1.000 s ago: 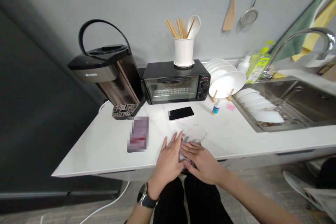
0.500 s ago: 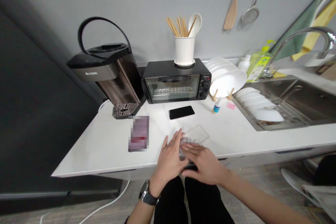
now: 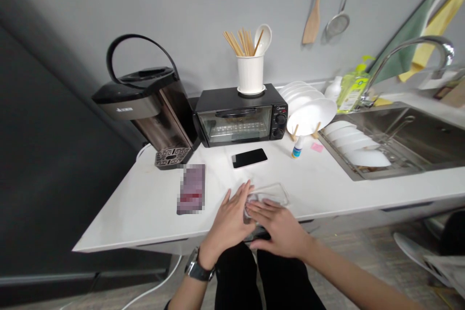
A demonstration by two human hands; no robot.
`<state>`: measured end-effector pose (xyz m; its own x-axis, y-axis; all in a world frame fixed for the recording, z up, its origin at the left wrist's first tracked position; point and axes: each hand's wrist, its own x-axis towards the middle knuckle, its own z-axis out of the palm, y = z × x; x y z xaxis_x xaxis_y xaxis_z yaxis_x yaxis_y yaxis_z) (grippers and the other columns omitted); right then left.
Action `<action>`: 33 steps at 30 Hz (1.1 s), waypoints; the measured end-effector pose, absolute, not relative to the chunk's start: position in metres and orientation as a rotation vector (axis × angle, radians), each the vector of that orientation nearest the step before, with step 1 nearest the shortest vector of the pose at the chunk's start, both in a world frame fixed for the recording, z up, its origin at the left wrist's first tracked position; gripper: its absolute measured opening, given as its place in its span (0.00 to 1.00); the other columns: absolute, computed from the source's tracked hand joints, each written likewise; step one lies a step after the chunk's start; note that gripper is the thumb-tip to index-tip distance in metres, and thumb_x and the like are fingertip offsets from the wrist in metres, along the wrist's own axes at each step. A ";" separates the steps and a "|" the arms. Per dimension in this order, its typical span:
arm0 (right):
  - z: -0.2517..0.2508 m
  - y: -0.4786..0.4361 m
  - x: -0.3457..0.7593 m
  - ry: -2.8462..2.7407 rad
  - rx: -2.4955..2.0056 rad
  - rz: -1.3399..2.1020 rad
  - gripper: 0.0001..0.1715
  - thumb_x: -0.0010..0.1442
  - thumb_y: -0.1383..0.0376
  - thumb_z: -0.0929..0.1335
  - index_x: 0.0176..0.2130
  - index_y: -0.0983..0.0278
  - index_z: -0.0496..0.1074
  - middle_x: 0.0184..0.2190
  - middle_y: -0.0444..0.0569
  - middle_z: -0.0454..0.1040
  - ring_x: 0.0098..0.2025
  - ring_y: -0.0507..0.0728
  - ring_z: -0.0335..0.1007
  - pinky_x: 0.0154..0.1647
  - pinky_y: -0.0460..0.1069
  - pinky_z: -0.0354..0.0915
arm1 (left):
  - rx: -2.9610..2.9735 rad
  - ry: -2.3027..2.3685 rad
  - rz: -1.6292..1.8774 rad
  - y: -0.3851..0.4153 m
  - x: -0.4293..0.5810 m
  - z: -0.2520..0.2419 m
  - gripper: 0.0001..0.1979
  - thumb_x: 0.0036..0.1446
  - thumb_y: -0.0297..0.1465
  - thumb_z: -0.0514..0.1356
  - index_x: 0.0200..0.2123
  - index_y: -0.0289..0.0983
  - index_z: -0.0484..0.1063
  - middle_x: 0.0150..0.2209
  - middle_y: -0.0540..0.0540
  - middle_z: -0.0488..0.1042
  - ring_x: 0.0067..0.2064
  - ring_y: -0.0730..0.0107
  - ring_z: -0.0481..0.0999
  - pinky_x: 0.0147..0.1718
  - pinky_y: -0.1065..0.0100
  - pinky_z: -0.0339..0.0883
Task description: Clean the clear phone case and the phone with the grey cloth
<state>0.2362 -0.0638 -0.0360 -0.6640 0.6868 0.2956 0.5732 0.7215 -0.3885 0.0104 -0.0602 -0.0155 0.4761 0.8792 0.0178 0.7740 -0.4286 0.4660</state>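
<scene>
My left hand (image 3: pixel 228 223), with a watch on the wrist, lies flat at the front edge of the white counter (image 3: pixel 145 208), fingers stretched out. Close beside it my right hand (image 3: pixel 281 227) also lies flat, its fingertips on a clear plastic case (image 3: pixel 272 193). The case rests on the counter just beyond both hands. A dark edge shows under my palms; I cannot make out what it is. A black phone (image 3: pixel 249 158) lies screen-up farther back, and a blurred reddish packet (image 3: pixel 191 189) lies to the left.
At the back stand a black water boiler (image 3: pixel 145 106), a toaster oven (image 3: pixel 240 118) with a utensil holder (image 3: pixel 250 72) on top, and a rack of white plates (image 3: pixel 308 114). A small bottle (image 3: pixel 297 147) and a sink (image 3: pixel 399 140) with dishes are to the right.
The clear case, tilted up between my hands a second ago, now lies flatter on the counter. Both hands stayed at the front edge, pressing slightly lower.
</scene>
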 end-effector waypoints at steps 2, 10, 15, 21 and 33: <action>-0.038 -0.064 0.237 -2.461 -1.096 0.299 0.36 0.71 0.44 0.64 0.67 0.63 0.69 0.64 0.57 0.73 0.66 0.66 0.69 0.71 0.65 0.60 | 2.349 1.363 0.354 -0.059 0.008 -0.016 0.49 0.60 0.31 0.59 0.76 0.47 0.32 0.75 0.46 0.55 0.76 0.59 0.53 0.74 0.44 0.42; -0.043 -0.056 0.231 -2.488 -1.033 0.297 0.34 0.73 0.49 0.65 0.68 0.65 0.65 0.67 0.57 0.69 0.69 0.65 0.65 0.72 0.67 0.56 | 2.387 1.254 0.292 -0.049 -0.006 -0.015 0.44 0.68 0.36 0.57 0.77 0.46 0.32 0.77 0.45 0.47 0.77 0.61 0.46 0.75 0.47 0.41; -0.044 -0.052 0.249 -2.492 -1.085 0.181 0.33 0.73 0.54 0.65 0.70 0.65 0.62 0.71 0.58 0.62 0.73 0.67 0.58 0.72 0.69 0.55 | 2.394 1.224 0.231 -0.036 -0.011 -0.009 0.38 0.71 0.38 0.54 0.77 0.47 0.37 0.78 0.47 0.43 0.78 0.60 0.39 0.75 0.47 0.41; -0.045 -0.058 0.231 -2.350 -1.233 0.192 0.33 0.73 0.52 0.65 0.68 0.68 0.66 0.66 0.61 0.69 0.70 0.69 0.63 0.72 0.69 0.55 | 2.413 1.221 0.235 -0.032 -0.009 -0.013 0.40 0.72 0.38 0.53 0.77 0.48 0.33 0.78 0.45 0.44 0.78 0.59 0.41 0.74 0.45 0.40; -0.037 -0.058 0.230 -2.409 -1.063 0.314 0.35 0.70 0.49 0.67 0.67 0.67 0.68 0.64 0.59 0.72 0.68 0.66 0.66 0.73 0.64 0.55 | 2.431 1.253 0.241 -0.033 0.000 -0.019 0.39 0.72 0.36 0.52 0.77 0.45 0.32 0.78 0.42 0.43 0.78 0.60 0.41 0.74 0.45 0.40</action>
